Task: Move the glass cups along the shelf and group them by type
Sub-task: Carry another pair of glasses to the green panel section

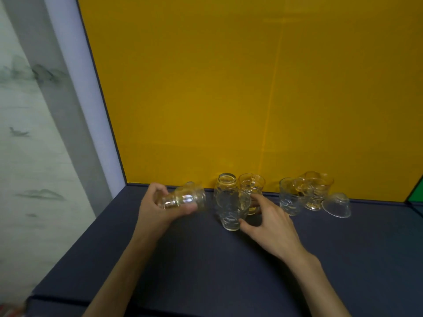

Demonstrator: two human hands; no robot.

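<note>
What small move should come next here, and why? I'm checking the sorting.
Probably set the jar in the left hand down upright beside the matching jar at the yellow wall. It is held on its side above the shelf, apart from its like. The right hand holds a tumbler in front of that jar, so sliding it clear may come first.

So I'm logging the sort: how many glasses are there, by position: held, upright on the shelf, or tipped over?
Held off the shelf, in the left hand: 1
Upright on shelf: 5
Tipped over: 1
Total: 7
</note>
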